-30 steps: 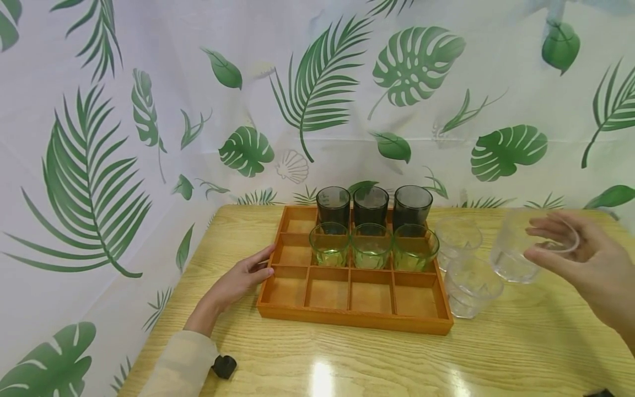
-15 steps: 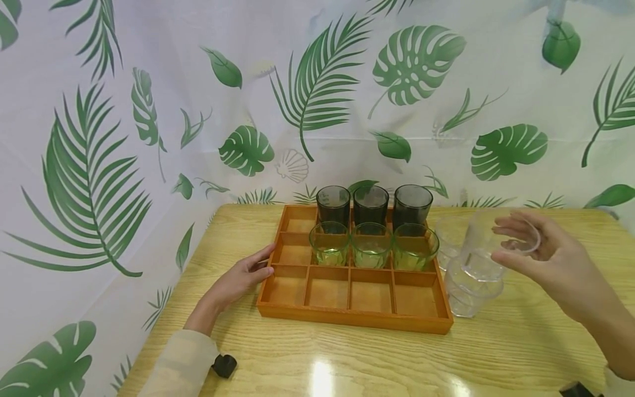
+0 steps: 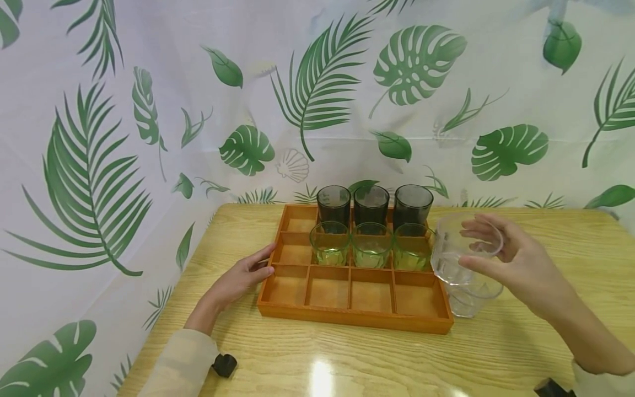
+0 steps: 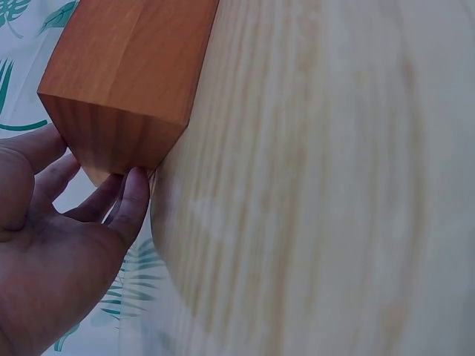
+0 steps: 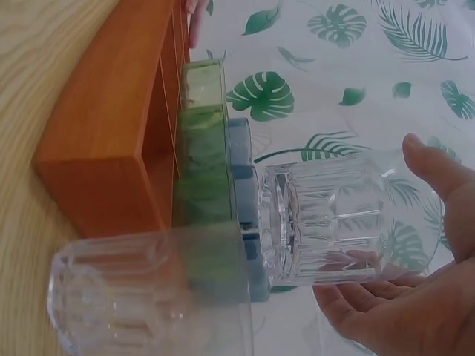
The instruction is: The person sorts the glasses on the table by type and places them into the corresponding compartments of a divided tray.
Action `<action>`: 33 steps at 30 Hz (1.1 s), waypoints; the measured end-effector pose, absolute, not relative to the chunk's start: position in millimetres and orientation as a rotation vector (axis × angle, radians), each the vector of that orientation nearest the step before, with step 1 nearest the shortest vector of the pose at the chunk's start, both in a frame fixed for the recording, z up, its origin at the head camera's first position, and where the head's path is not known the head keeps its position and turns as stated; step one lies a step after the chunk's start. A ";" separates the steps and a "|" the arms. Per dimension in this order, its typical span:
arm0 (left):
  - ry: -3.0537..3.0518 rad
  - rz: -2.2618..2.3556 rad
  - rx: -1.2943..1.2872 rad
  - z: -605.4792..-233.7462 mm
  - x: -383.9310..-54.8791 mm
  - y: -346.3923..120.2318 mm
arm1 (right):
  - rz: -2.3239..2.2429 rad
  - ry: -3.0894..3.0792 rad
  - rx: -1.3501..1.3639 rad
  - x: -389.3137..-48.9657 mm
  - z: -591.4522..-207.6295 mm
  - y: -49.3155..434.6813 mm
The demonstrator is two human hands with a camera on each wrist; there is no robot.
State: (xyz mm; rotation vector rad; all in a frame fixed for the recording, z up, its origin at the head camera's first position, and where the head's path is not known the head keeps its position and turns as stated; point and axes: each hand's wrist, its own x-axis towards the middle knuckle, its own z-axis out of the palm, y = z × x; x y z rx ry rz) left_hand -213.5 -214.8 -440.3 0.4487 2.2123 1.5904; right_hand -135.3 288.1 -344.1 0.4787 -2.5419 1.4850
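In the head view my right hand (image 3: pixel 516 270) grips a clear glass (image 3: pixel 448 256) near its rim, thumb in front and fingers behind. The glass is raised beside the tray's right edge, its base leaning toward the tray. Below it another clear glass (image 3: pixel 468 303) stands on the table, also seen as the nearer glass (image 5: pixel 133 289) in the right wrist view. My left hand (image 3: pixel 248 273) rests its fingers against the left side of the wooden divided tray (image 3: pixel 357 317). In the left wrist view extended fingers (image 4: pixel 133 200) touch the tray's end (image 4: pixel 111 137).
Three dark grey glasses (image 3: pixel 370 204) stand in the tray's back row. In the middle row are three green glasses (image 3: pixel 371 248). The front row (image 3: pixel 372 292) and left column hold no glasses. A leaf-printed curtain (image 3: pixel 317 110) hangs behind the wooden table (image 3: pixel 278 358).
My right hand has carried the clear glass leftward to the tray's right side, where it now overlaps the clear glasses there. The left hand and the tray have stayed in place.
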 end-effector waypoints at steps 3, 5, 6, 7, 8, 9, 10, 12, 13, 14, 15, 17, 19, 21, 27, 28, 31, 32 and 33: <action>2.208 1.594 0.447 -439.8 -213.3 -214.4 | 1.498 -2.559 0.482 -135.5 -343.7 280.4; 2.204 1.599 0.448 -439.7 -213.3 -214.4 | 1.506 -2.569 0.479 -135.6 -343.4 274.9; 2.202 1.602 0.449 -439.8 -213.4 -214.3 | 1.510 -2.573 0.477 -135.6 -343.1 271.9; 2.201 1.603 0.451 -439.8 -213.4 -214.3 | 1.518 -2.574 0.477 -135.7 -343.0 268.9; 2.201 1.604 0.453 -439.9 -213.4 -214.4 | 1.524 -2.574 0.476 -135.8 -343.1 266.0; 2.200 1.604 0.454 -440.0 -213.4 -214.4 | 1.533 -2.574 0.477 -135.9 -343.2 263.0; 2.201 1.604 0.454 -440.1 -213.3 -214.5 | 1.547 -2.571 0.471 -135.9 -343.5 260.0; 2.201 1.602 0.455 -440.2 -213.3 -214.5 | 1.563 -2.560 0.485 -136.3 -344.6 254.0; 2.203 1.601 0.456 -440.2 -213.3 -214.5 | 1.576 -2.550 0.497 -136.6 -345.3 251.1; 2.204 1.600 0.455 -440.2 -213.3 -214.5 | 1.582 -2.544 0.508 -136.9 -345.9 247.9; 2.207 1.597 0.456 -440.3 -213.4 -214.5 | 1.585 -2.538 0.519 -137.1 -346.5 244.8; 2.212 1.593 0.461 -440.7 -213.6 -214.7 | 1.583 -2.540 0.541 -137.3 -347.2 239.2; 2.219 1.589 0.468 -441.0 -213.9 -214.8 | 1.582 -2.553 0.547 -137.6 -347.5 233.6; 2.224 1.584 0.472 -441.4 -214.1 -215.2 | 1.573 -2.575 0.546 -138.0 -347.9 228.1; 2.216 1.594 0.474 -441.8 -214.4 -215.0 | 1.582 -2.602 0.551 -139.2 -352.8 211.8; 2.213 1.596 0.473 -441.9 -214.4 -214.9 | 1.568 -2.607 0.549 -139.3 -353.7 209.4; 2.204 1.602 0.469 -442.4 -214.2 -215.2 | 1.571 -2.613 0.554 -140.2 -356.1 202.2; 2.202 1.605 0.466 -442.4 -214.1 -215.2 | 1.573 -2.618 0.548 -140.6 -356.6 199.8; 2.200 1.608 0.464 -442.3 -214.0 -215.2 | 1.584 -2.618 0.550 -141.0 -357.2 197.3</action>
